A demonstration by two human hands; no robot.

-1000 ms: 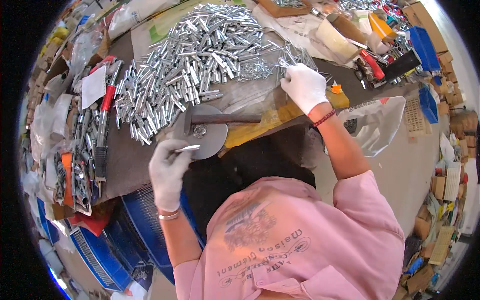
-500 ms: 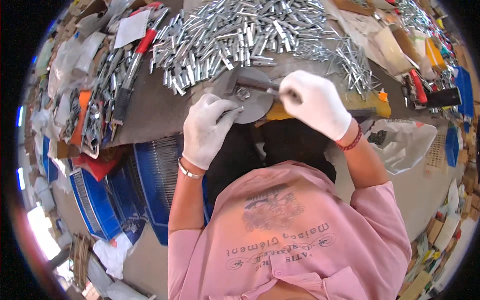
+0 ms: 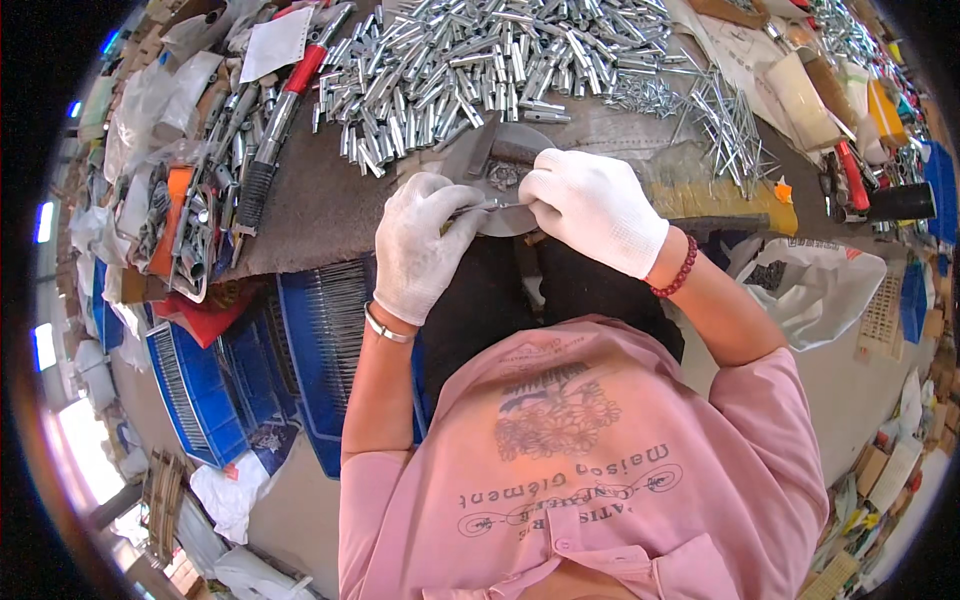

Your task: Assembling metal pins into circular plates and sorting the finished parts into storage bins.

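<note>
My left hand (image 3: 422,240), in a white knit glove, is closed in a pinch on a small silvery metal piece (image 3: 496,206). My right hand (image 3: 598,205), gloved too, has its fingers pressed together at the right end of that piece, so they partly cover it. Both hands are over the near part of a round grey metal plate (image 3: 512,222) at the table edge. Behind the fingers a hammer (image 3: 484,146) lies on the plate, its handle running behind my right hand. A few tiny metal parts (image 3: 503,177) sit beside the hammer head.
A large heap of shiny metal tubes (image 3: 450,70) covers the back of the table, with thin metal pins (image 3: 725,135) to its right. Tools with a red-handled bar (image 3: 290,95) lie left. Blue bins (image 3: 325,340) stand below; a plastic bag (image 3: 820,295) hangs right.
My right hand has left the hammer handle and moved left to the metal piece by my left hand. The hammer now rests on the plate.
</note>
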